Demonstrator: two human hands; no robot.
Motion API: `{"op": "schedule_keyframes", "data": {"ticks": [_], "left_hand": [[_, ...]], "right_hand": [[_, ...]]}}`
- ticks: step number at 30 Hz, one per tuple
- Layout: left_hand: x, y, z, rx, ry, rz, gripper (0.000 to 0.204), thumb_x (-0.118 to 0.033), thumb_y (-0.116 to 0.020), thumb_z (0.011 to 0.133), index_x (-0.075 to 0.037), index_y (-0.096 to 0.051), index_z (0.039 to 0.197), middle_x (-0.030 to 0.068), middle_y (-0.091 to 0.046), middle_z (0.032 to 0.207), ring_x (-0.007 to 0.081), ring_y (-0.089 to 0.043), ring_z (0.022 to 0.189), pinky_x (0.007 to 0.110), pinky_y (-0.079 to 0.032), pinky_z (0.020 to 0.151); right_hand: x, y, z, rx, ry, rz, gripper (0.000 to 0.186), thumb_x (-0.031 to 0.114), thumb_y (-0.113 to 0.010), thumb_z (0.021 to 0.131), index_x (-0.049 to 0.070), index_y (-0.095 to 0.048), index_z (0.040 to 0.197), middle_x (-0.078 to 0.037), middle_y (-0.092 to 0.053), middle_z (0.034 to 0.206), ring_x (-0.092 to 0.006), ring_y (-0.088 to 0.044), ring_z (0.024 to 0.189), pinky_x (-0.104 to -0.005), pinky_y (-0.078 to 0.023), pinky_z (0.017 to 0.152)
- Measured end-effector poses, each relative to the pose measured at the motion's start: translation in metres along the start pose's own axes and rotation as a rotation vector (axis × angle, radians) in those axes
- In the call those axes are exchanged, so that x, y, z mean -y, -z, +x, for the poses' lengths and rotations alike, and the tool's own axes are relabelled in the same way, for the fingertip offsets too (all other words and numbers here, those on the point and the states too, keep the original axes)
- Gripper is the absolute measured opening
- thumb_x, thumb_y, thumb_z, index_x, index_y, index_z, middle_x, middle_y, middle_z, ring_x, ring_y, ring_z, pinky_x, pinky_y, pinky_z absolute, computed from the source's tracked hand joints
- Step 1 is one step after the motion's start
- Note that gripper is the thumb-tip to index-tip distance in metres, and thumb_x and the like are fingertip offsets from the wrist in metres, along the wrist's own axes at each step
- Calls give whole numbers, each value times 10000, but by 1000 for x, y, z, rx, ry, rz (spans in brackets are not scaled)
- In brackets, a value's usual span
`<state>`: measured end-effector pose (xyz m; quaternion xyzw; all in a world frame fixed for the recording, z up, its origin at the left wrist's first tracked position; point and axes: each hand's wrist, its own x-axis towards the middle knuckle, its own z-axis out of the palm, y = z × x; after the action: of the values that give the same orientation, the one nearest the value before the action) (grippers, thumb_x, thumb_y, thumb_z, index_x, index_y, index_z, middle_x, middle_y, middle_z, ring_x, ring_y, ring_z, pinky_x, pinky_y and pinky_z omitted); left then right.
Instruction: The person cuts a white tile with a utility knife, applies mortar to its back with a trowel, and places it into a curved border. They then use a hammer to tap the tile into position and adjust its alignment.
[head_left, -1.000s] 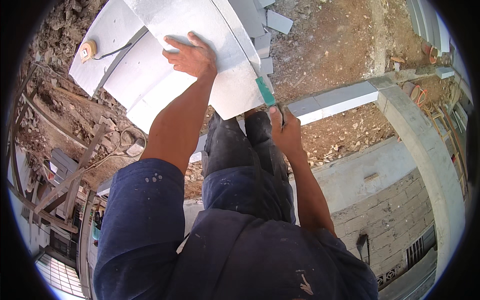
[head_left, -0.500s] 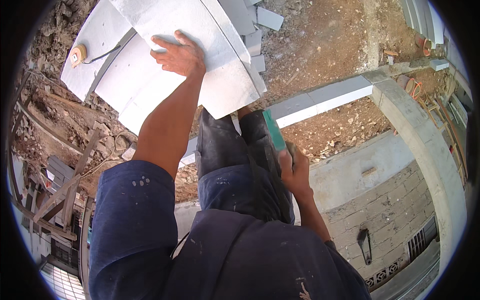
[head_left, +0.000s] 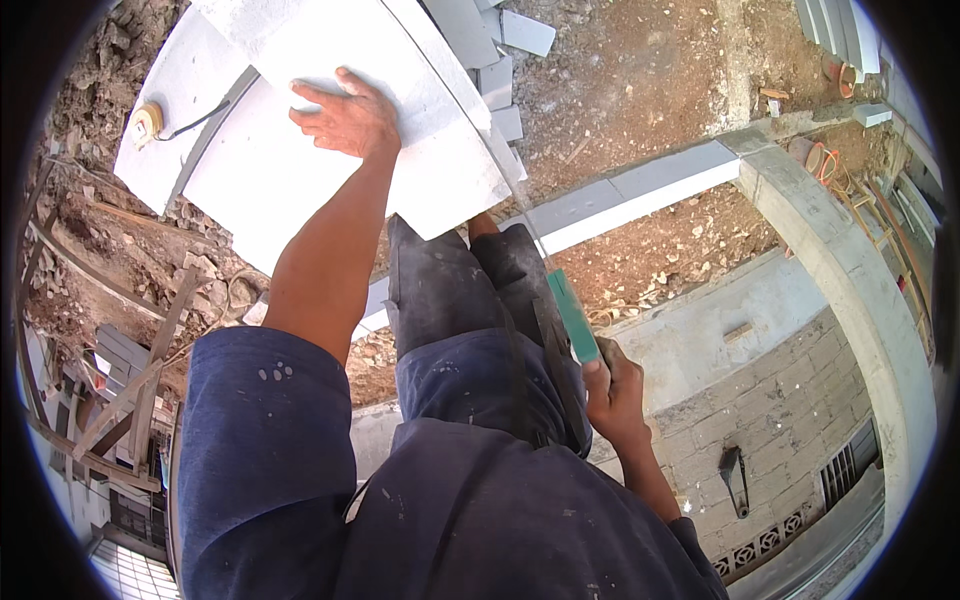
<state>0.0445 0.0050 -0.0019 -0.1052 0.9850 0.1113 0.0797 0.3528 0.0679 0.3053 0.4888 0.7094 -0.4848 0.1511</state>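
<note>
Green-handled saw (head_left: pixel 572 315) clasped in the person's right hand (head_left: pixel 613 385)

The right grip is closed around the handle's near end; the saw extends beyond it, up and to the left, its long axis slanting away from the body and its thin blade reaching the edge of a white block (head_left: pixel 450 180). The left hand (head_left: pixel 350 118) lies with fingers spread on the block's face, grasping nothing. A tape measure (head_left: pixel 146 122) sits farther left.
</note>
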Motion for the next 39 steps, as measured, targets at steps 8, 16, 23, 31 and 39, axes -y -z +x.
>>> {"op": "schedule_keyframes", "data": {"ticks": [8,16,23,31,39], "left_hand": [[-10,-10,-15,21,-62,-10,735,-529,-321,1000,-55,-132,1529,330,-223,1437,415,-352,1268,535,-351,995],[-6,5,-8,3,10,9,747,-559,-276,992,-61,-140,1532,308,-236,1435,391,-378,1235,507,-365,986],[-3,-13,-8,-76,-73,2,725,-549,-289,990,-45,-201,1502,333,-282,1407,420,-438,1181,548,-387,958],[-12,-10,-7,-2,-63,-30,735,-544,-288,987,-46,-175,1516,330,-254,1416,415,-401,1206,524,-366,967],[6,9,-17,83,15,-22,739,-555,-261,999,-55,-138,1530,331,-203,1442,402,-333,1283,538,-333,990]], "right_hand": [[-34,-72,131,36,32,-39,349,272,-438,1028,-24,-518,863,-143,-477,612,-218,-479,554,-385,-377,531],[13,23,-37,178,-165,8,435,254,-444,980,-72,-567,1241,-285,-660,1000,-395,-693,930,-382,-536,771],[-11,-66,133,82,-124,-152,379,330,-491,998,-36,-570,937,-275,-620,728,-497,-603,718,-526,-464,615],[-12,-6,42,206,-196,-64,409,322,-444,1002,-52,-610,976,-205,-586,660,-331,-620,607,-403,-453,572],[-8,26,-29,177,-175,-5,424,322,-466,998,-49,-605,1148,-230,-651,803,-356,-682,692,-405,-499,629]]}}
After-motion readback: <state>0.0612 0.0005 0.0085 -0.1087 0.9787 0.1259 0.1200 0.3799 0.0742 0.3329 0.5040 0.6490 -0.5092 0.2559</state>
